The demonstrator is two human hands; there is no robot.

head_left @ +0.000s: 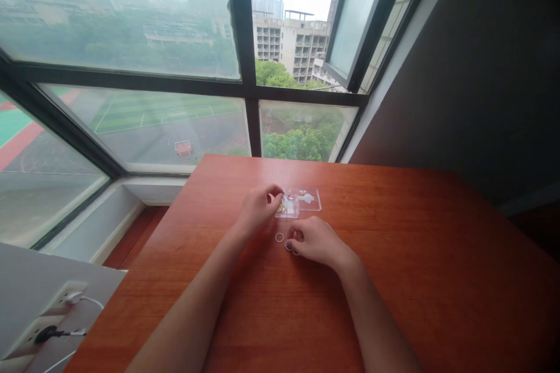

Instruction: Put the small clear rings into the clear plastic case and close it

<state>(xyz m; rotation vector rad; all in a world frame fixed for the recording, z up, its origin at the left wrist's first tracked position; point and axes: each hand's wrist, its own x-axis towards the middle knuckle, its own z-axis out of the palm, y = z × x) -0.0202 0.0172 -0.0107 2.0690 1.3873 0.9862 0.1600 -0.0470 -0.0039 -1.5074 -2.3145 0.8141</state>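
Note:
A small clear plastic box [287,214] lies with its lid folded back on the wooden table, and small gold and silvery pieces show inside. The lid [315,200] has a white cat-like figure on it. My left hand [259,207] is at the box's left side, thumb and fingers pinched together over that end; what lies between them is hidden. Nearer to me, a thin silvery ring [279,238] rests on the table by itself. My right hand [317,239] is closed, its fingertips down at a second ring [287,246]. Part of a third ring shows beneath that hand.
The brown wooden table [420,256] reaches up to large windows with dark frames [251,90]. One window pane [354,29] is swung outward at the right. At the lower left, plugs sit in wall sockets [48,329] beside the table's edge.

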